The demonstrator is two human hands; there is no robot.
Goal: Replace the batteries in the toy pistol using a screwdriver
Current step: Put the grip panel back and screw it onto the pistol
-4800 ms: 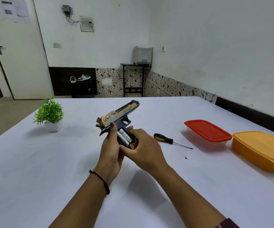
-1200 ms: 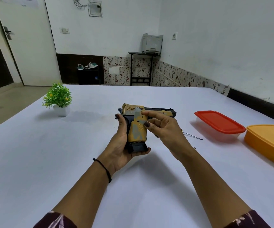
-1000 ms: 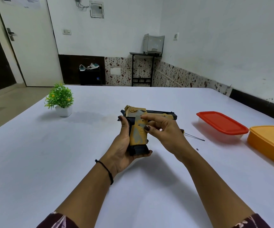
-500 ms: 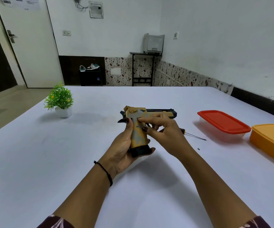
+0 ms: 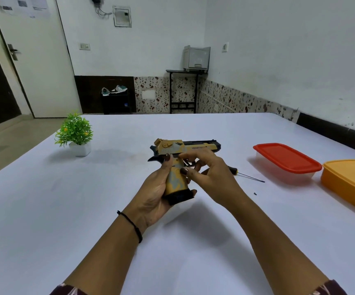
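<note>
Okay, so I reckon I'm at the closing-up stage: the grip looks shut, no batteries showing, and it seems I'm pressing the side cover home. My left hand (image 5: 157, 194) is wrapped right round the handle of the toy pistol (image 5: 175, 179), thumb up the back. My right hand (image 5: 210, 177) has its thumb on the side of the grip and its fingers curled in around the trigger area, so both hands have hold of it.

I'm holding it up off the table (image 5: 44, 209), left of the red-lidded box (image 5: 287, 158), muzzle pointing toward that box. The screwdriver (image 5: 236, 171) lies flat just left of the box, and a tiny dark speck (image 5: 255, 193) sits in front of the box's left end. Probably the screw, but it's too small to swear to.

Next I'd guess my right hand lets go, fetches that speck, then the driver. Fiddly bit.

Looks-wise: tan-gold camo with grey patches, black frame, chunky black base.
</note>
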